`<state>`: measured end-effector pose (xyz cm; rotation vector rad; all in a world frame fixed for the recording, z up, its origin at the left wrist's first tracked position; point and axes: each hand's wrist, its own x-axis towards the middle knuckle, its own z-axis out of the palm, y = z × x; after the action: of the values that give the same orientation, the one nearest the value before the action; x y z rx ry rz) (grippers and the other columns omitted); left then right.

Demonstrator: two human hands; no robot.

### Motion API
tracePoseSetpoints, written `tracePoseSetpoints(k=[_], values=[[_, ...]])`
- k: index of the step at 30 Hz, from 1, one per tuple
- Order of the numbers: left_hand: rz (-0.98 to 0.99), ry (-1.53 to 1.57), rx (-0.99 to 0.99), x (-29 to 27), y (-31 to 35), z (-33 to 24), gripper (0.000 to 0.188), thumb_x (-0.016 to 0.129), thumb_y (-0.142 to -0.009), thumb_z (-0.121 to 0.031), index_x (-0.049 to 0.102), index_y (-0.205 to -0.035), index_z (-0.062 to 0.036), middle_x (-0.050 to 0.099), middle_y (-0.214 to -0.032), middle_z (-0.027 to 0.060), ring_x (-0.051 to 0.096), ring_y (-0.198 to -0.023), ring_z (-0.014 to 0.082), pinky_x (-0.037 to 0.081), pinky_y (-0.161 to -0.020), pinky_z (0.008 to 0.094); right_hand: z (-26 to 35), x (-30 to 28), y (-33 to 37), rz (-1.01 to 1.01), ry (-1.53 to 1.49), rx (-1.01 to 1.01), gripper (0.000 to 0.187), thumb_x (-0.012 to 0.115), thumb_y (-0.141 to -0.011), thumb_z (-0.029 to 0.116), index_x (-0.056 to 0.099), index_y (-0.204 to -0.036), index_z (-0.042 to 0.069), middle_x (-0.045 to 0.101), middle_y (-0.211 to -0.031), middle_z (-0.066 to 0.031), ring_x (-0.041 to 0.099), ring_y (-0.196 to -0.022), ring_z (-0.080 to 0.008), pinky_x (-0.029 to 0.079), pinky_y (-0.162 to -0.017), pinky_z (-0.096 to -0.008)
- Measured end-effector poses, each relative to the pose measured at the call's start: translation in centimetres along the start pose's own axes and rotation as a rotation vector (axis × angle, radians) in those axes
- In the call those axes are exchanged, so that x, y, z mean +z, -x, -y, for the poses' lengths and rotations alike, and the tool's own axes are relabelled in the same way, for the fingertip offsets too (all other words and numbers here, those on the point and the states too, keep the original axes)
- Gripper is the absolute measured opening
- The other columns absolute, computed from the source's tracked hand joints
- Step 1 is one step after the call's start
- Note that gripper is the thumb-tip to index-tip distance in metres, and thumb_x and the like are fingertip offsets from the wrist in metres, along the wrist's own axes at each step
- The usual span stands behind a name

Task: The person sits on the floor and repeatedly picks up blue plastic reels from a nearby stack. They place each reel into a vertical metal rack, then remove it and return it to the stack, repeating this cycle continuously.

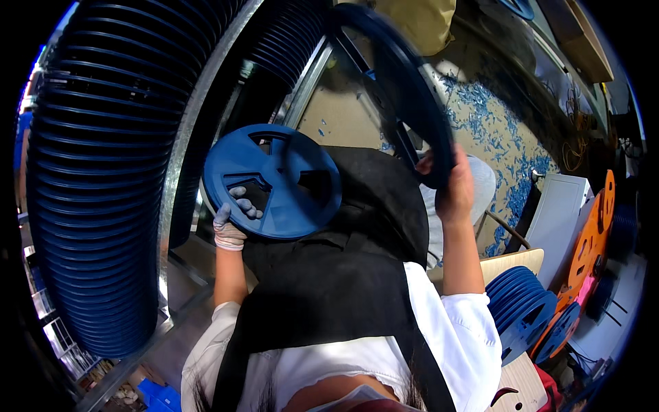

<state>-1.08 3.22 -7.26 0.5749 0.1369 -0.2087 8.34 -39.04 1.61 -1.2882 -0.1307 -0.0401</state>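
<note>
A blue slotted disc (271, 177) is tilted face-up just left of the upper part of a black apron (336, 302), partly overlapping its dark cloth. The person's left hand (229, 235), in a pale glove, grips its lower left edge, fingers curled through a cut-out and thumb near the rim. Above the apron and to its right, a second blue disc (420, 81) stands nearly on edge, blurred; the bare right hand (458, 185) holds it by its lower end, fingers partly hidden. Left of the apron, a long row of dark blue discs (110, 185) curves along a metal rail (177, 151), with a second row (292, 41) farther up. Right of the apron are a small stack of blue discs (518, 302), an orange disc (583, 254) with cut-outs and a pale grey box (552, 206). Beyond the apron, blue shavings (473, 103) litter the beige floor (329, 113), near a tan sack (422, 27).
</note>
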Motion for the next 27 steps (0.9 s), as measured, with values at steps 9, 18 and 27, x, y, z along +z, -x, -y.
tracePoseSetpoints(k=[9, 18, 27], values=[[-0.035, -0.011, -0.014, -0.3, 0.0, 0.0, 0.050, 0.062, -0.087, -0.024, 0.044, -0.126, 0.0012, 0.067, -0.096, 0.0155, 0.066, -0.085, 0.0297, 0.051, -0.085, 0.0497, -1.6, 3.0, -0.6, 0.410, 1.253, -0.488, 0.042, 0.073, -0.069, 0.020, 0.055, -0.104, 0.006, 0.055, -0.095, -0.0064, 0.054, -0.087, -0.0236, 0.042, -0.072, -0.0339], [-0.026, -0.009, -0.038, -0.1, 0.3, -0.2, 0.048, 0.059, -0.089, -0.023, 0.043, -0.128, -0.0011, 0.066, -0.099, 0.0127, 0.064, -0.089, 0.0276, 0.047, -0.088, 0.0474, -5.1, 1.5, -0.6, 0.469, 1.302, -0.493, 0.040, 0.071, -0.069, 0.021, 0.055, -0.103, 0.006, 0.055, -0.095, -0.0046, 0.053, -0.086, -0.0216, 0.042, -0.073, -0.0331], [-0.073, -0.043, -0.016, 0.2, 0.2, -0.2, 0.050, 0.063, -0.085, -0.025, 0.046, -0.125, 0.0004, 0.067, -0.095, 0.0125, 0.065, -0.086, 0.0275, 0.049, -0.085, 0.0477, -5.3, 1.8, -0.6, 0.474, 1.302, -0.497, 0.041, 0.072, -0.069, 0.021, 0.055, -0.102, 0.007, 0.055, -0.094, -0.0047, 0.053, -0.085, -0.0217, 0.042, -0.073, -0.0335]])
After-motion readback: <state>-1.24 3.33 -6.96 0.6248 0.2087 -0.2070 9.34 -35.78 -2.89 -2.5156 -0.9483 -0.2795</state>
